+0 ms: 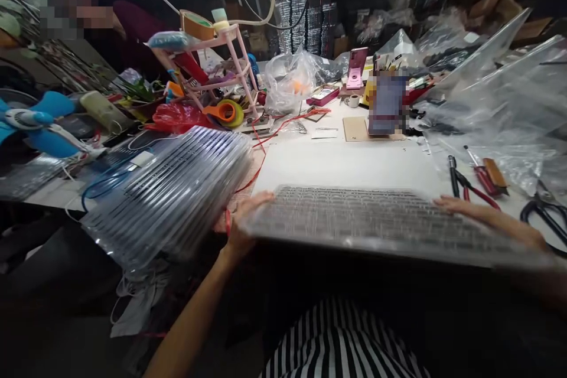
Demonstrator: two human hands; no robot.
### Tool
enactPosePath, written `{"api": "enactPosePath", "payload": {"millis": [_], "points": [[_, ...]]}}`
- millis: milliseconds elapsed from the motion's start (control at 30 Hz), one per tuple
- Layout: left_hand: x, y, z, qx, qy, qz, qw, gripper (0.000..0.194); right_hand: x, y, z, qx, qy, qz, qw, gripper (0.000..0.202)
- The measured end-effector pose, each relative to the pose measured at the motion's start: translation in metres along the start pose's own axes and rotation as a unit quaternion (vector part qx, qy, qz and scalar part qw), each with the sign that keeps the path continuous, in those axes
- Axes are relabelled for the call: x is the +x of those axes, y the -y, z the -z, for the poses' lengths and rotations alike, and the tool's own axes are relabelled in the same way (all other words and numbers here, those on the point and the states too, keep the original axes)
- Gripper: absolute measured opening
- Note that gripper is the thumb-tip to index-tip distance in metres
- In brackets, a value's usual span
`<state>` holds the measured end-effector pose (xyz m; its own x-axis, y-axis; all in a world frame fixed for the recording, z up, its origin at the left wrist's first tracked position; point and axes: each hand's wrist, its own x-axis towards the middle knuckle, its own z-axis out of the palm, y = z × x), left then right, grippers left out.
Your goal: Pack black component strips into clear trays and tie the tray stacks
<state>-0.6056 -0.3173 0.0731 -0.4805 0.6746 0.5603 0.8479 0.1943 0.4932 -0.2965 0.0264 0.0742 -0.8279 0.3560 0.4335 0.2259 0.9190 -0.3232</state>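
Between my two hands is a clear plastic blister tray (354, 215) with rows of small cells, somewhat blurred. It is tilted over the near edge of a white board (345, 162). My left hand (248, 218) grips its left end, fingers on the rim. At the right end my right hand (496, 221) holds the edge, its thumb side along the top and the rest partly hidden behind the plastic. To the left of my left hand lies a thick stack of similar clear plastic trays (177, 195), reaching past the table edge.
Pliers (473, 189), a red-handled tool (485, 180) and scissors (547, 212) lie at the right. A pink rack (239, 65) with tape rolls stands at the back left, near a blue fan (39, 118). Plastic sheets (500, 82) heap up at the right. A person (137, 29) is at the far left.
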Motion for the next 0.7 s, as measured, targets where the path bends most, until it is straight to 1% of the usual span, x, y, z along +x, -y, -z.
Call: {"api": "enactPosePath", "payload": {"millis": [67,100,133,167,200,267,333,400,500,600,633,700], "points": [[0.033,-0.008,-0.004,-0.011,-0.098,0.059,0.993,0.032,0.033,0.002,0.011,-0.016,-0.034,-0.058,0.998,0.043],[0.049,-0.012,-0.006,-0.005,-0.132,0.083,0.988,0.035,0.048,0.005,0.016,-0.022,-0.049,-0.092,0.994,0.040],[0.063,-0.015,-0.007,0.006,-0.145,0.104,0.984,0.038,0.061,0.010,0.019,-0.017,-0.060,-0.129,0.990,0.037],[0.073,-0.019,-0.008,0.025,-0.144,0.124,0.981,0.040,0.072,0.015,0.021,0.002,-0.054,-0.166,0.985,0.035],[0.081,-0.021,-0.008,0.047,-0.125,0.145,0.980,0.043,0.079,0.020,0.021,0.032,-0.035,-0.198,0.979,0.035],[0.087,-0.024,-0.010,0.106,-0.053,0.194,0.974,0.047,0.084,0.026,0.017,0.103,0.032,-0.236,0.966,0.038],[0.083,-0.022,-0.015,0.176,0.041,0.237,0.954,0.052,0.080,0.023,0.006,0.151,0.108,-0.255,0.949,0.045],[0.078,-0.017,-0.023,0.240,0.125,0.256,0.928,0.058,0.075,0.015,-0.009,0.155,0.155,-0.258,0.941,0.049],[0.076,-0.008,-0.037,0.295,0.226,0.250,0.894,0.063,0.076,-0.001,-0.027,0.096,0.200,-0.239,0.945,0.054],[0.077,-0.004,-0.043,0.319,0.291,0.233,0.871,0.063,0.080,-0.007,-0.035,-0.029,0.258,-0.232,0.937,0.059],[0.075,-0.004,-0.042,0.329,0.296,0.227,0.868,0.063,0.078,-0.006,-0.035,-0.077,0.263,-0.235,0.933,0.061],[0.063,-0.009,-0.039,0.338,0.274,0.211,0.875,0.059,0.066,-0.001,-0.036,-0.135,0.240,-0.246,0.929,0.064]]}}
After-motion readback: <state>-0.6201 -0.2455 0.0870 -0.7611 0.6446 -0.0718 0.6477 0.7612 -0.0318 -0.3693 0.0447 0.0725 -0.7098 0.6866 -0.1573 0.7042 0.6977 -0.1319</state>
